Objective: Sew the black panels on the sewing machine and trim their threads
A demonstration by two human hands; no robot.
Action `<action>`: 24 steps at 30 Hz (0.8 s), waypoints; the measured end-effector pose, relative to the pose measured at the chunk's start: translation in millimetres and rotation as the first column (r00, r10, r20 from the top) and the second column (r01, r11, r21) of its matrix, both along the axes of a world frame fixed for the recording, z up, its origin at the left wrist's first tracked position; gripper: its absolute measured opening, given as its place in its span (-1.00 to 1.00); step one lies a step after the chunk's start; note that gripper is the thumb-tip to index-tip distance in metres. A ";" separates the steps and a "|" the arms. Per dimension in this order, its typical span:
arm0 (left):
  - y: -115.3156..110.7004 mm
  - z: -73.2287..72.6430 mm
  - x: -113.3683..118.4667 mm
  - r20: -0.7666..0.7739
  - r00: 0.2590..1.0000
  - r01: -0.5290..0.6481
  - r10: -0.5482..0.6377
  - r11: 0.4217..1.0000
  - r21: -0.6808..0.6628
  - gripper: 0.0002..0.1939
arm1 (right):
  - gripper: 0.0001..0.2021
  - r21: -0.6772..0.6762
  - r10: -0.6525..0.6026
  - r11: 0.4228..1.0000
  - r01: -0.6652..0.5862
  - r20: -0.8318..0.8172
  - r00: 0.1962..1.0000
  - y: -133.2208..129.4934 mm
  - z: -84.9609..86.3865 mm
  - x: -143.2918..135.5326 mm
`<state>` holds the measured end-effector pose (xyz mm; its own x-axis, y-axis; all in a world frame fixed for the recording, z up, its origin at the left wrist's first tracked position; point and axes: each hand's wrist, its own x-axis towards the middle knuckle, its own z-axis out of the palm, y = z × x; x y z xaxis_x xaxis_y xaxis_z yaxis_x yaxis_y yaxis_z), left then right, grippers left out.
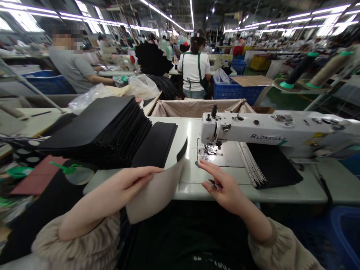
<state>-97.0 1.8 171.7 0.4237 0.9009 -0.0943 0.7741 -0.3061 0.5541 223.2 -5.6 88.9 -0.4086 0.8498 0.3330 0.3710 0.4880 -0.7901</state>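
Note:
My left hand (137, 183) grips a flexible panel (157, 195) by its left side, in front of the table edge. The panel's pale grey-beige face shows, and its black far end curls upward. Close to the sewing machine's needle plate (227, 157), my right hand (222, 183) has its index finger stretched toward the presser foot (209, 149). Small metal thread snips (215, 183) seem tucked in that hand, mostly hidden by the fingers. The white sewing machine (253, 129) stands just beyond it.
A tall stack of black panels (92, 127) and a lower black pile (154, 142) lie at left. More folded black pieces (272, 165) sit under the machine arm. A fabric-lined bin (197, 108) stands behind the table, a blue basket (343, 232) at lower right. Co-workers sit ahead.

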 end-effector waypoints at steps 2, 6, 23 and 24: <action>-4.4 4.3 4.9 0.076 0.993 0.096 -0.093 0.994 -0.042 -0.68 | -0.42 -0.003 0.082 0.997 -0.082 0.030 0.996 2.8 13.7 -6.8; 3.3 -6.0 21.1 0.110 0.976 0.201 -0.189 0.973 -0.110 -0.69 | -0.77 -0.087 0.119 0.990 -0.109 0.127 0.985 4.3 19.6 -4.6; -4.0 -69.2 144.7 0.516 0.854 0.172 0.064 0.902 -0.397 -0.71 | -0.75 -0.053 -0.432 0.884 0.465 0.294 0.853 -55.3 14.8 39.0; -4.0 -68.9 146.9 0.528 0.847 0.186 0.061 0.897 -0.401 -0.71 | -0.76 -0.050 -0.404 0.895 0.443 0.331 0.853 -60.2 14.5 37.4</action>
